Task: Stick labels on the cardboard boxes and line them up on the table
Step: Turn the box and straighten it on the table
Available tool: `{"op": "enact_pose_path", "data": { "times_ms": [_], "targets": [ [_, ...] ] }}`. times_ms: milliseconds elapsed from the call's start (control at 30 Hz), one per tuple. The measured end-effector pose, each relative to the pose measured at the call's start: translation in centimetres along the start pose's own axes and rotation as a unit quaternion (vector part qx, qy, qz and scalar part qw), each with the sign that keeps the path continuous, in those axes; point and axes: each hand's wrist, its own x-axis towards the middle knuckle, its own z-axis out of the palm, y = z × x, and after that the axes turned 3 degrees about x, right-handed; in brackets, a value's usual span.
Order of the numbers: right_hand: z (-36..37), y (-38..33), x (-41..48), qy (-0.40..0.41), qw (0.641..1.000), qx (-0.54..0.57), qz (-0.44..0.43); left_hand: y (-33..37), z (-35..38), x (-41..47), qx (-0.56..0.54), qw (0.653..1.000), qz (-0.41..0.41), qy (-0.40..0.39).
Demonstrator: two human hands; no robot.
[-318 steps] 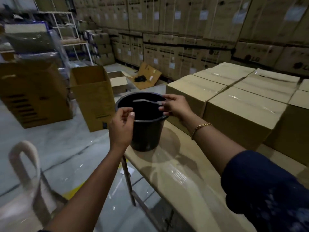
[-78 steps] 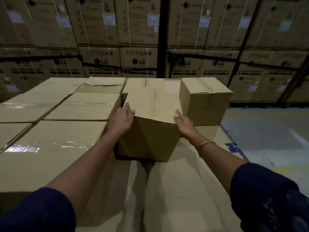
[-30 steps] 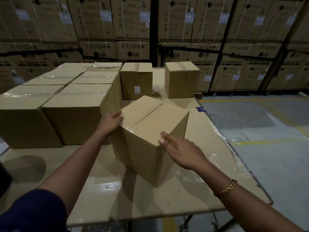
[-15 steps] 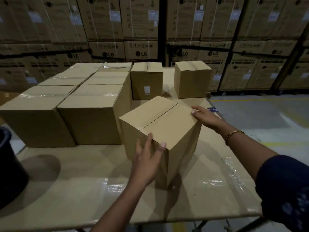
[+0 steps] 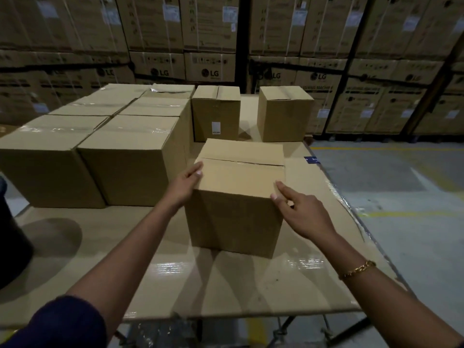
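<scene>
A plain taped cardboard box [image 5: 238, 197] stands upright on the table [image 5: 226, 285], its blank front face towards me. My left hand [image 5: 184, 185] holds its upper left edge, fingers curled over the top corner. My right hand [image 5: 298, 209] touches its upper right front corner with straight fingers. Behind it stand two small boxes: one [image 5: 216, 113] with a white label [image 5: 216, 128] on its front, the other [image 5: 285, 113] with no label in sight.
Several larger taped boxes [image 5: 125, 167] fill the table's left half. A black bucket [image 5: 12, 237] sits at the left edge. The table's right edge [image 5: 351, 214] drops to the grey floor. Stacked cartons [image 5: 211, 69] wall the back.
The box stood skewed, corner towards me, half a second ago; now it is squared with its front facing me. My left hand moved from the front corner to the left edge, my right hand came nearer.
</scene>
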Motion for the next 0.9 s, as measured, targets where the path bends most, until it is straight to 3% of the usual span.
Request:
{"op": "enact_pose_path", "data": {
  "times_ms": [100,167,233,300,400,500,600,733,900],
  "targets": [
    [-0.5,-0.5,-0.9,0.014,0.998,-0.066,-0.008,0.2,-0.1,1.0,0.046,0.999,-0.003,0.01],
    [-1.0,-0.2,0.0,0.046,0.996,-0.079,-0.003,0.6,0.9,0.1,0.164,0.983,0.019,0.078],
    [-1.5,0.2,2.2,0.077,0.995,-0.06,0.007,1.0,2.8,-2.3,0.258,0.952,0.084,0.141],
    [-2.1,0.3,5.8,0.081,0.996,-0.031,0.01,1.5,5.0,-5.7,0.279,0.932,0.159,0.166],
    [-2.8,-0.1,11.7,0.038,0.999,0.018,-0.01,2.0,7.9,-10.0,0.255,0.941,0.197,0.101],
    [-3.0,-0.6,16.8,-0.027,0.998,0.051,-0.014,1.8,9.2,-11.0,0.277,0.949,0.149,-0.024],
    [-2.6,-0.2,19.9,-0.086,0.996,0.007,-0.01,1.7,9.1,-10.5,0.312,0.938,0.126,-0.08],
    [-1.7,0.6,20.2,-0.113,0.993,0.018,-0.011,1.7,8.3,-9.7,0.306,0.941,0.1,-0.104],
    [-1.5,2.0,17.0,-0.077,0.996,0.043,-0.019,0.3,5.4,-7.5,0.285,0.956,0.052,-0.052]
  ]
}}
